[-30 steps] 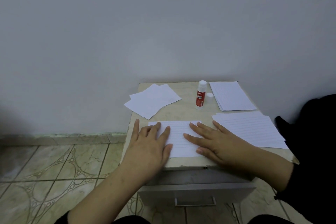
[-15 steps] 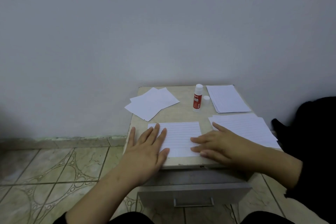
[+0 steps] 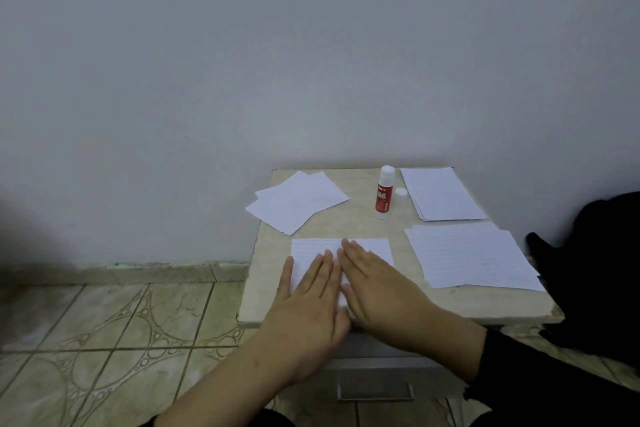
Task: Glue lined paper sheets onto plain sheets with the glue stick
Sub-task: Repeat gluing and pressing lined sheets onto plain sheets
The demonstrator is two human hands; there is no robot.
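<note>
We see both hands lying flat, fingers straight and close together, side by side on a lined sheet (image 3: 367, 248) at the front of the small table (image 3: 485, 305): the left hand (image 3: 311, 295) on its left half, the right hand (image 3: 377, 288) on its middle. The glue stick (image 3: 384, 192) stands upright at the back, uncapped, its white cap (image 3: 401, 193) just beside it. Behind the cap lies a stack of sheets (image 3: 443, 194); a lined stack (image 3: 474, 258) sits at right, and loose plain sheets (image 3: 298, 201) overhang the back left edge. A drawer handle (image 3: 375, 392) shows below.
</note>
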